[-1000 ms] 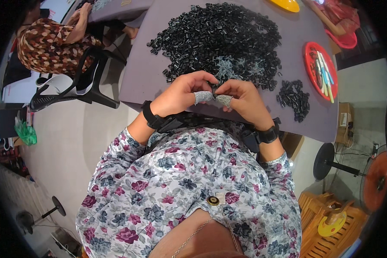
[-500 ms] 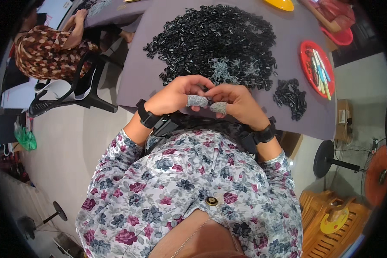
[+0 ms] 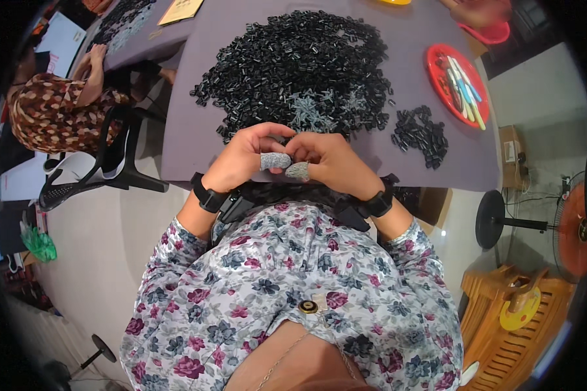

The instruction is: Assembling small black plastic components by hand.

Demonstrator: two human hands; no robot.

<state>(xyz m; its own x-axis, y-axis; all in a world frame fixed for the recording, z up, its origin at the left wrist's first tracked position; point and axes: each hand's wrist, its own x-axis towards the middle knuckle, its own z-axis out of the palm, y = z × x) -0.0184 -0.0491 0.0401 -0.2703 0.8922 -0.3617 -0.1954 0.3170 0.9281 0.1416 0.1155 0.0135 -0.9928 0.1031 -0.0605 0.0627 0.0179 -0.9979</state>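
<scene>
My left hand (image 3: 244,155) and my right hand (image 3: 336,160) meet fingertip to fingertip above the table's near edge. Both are closed in a pinch, and each thumb wears a grey knitted cover. Something small and dark seems to sit between the fingers, mostly hidden by them. Just beyond the hands spreads a wide heap of small shiny black pieces (image 3: 293,58). On its near side lies a cluster of small grey pieces (image 3: 312,111). To the right is a smaller pile of black pieces (image 3: 421,135), apart from the heap.
A red plate (image 3: 432,60) with several knife-like tools (image 3: 464,88) sits at the right of the cloth-covered table (image 3: 182,130). At the left, a person (image 3: 59,114) sits on a black chair (image 3: 127,153). A fan (image 3: 572,241) and a wooden chair (image 3: 522,326) stand at the right.
The view has turned slightly, so the table, heap and hands sit further left. My hands stay pinched together; the dark bit between the fingertips shows less now.
</scene>
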